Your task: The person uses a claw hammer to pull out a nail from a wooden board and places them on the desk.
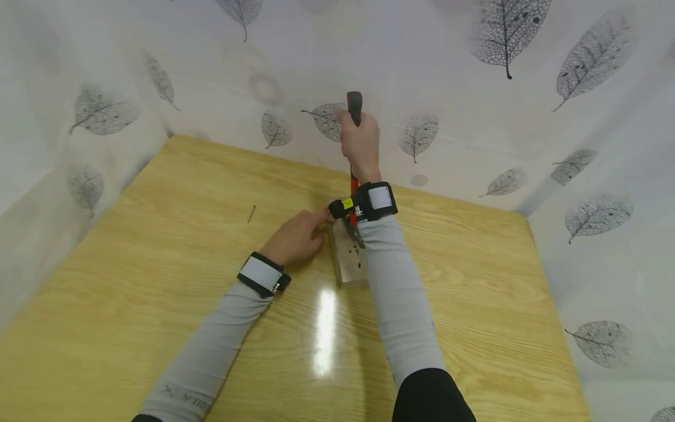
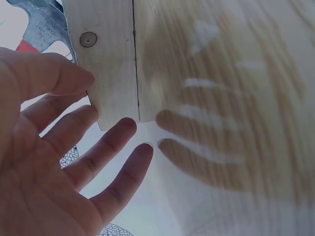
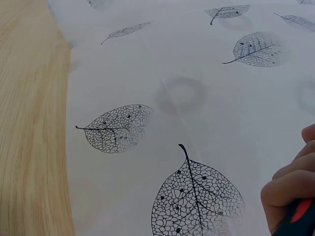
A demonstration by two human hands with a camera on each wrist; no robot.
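My right hand (image 1: pixel 362 140) grips the black-and-red handle of a claw hammer (image 1: pixel 355 103), which stands steeply upright. Its metal head rests at the top of a pale wooden block (image 1: pixel 350 271), partly hidden by my right wrist. Several small dark marks dot the block's top face. My left hand (image 1: pixel 297 237) is beside the block's far left corner; in the left wrist view its spread fingers and thumb touch the edge and side. Part of the hammer head (image 2: pixel 47 24) shows there above the block. At the right wrist view's edge, curled fingers (image 3: pixel 290 189) wrap the handle.
A thin nail (image 1: pixel 252 214) lies on the glossy wooden table (image 1: pixel 174 246), left of the block. Behind the table's far edge rises a white wall covering (image 1: pixel 448 70) printed with leaves, which also runs along both sides.
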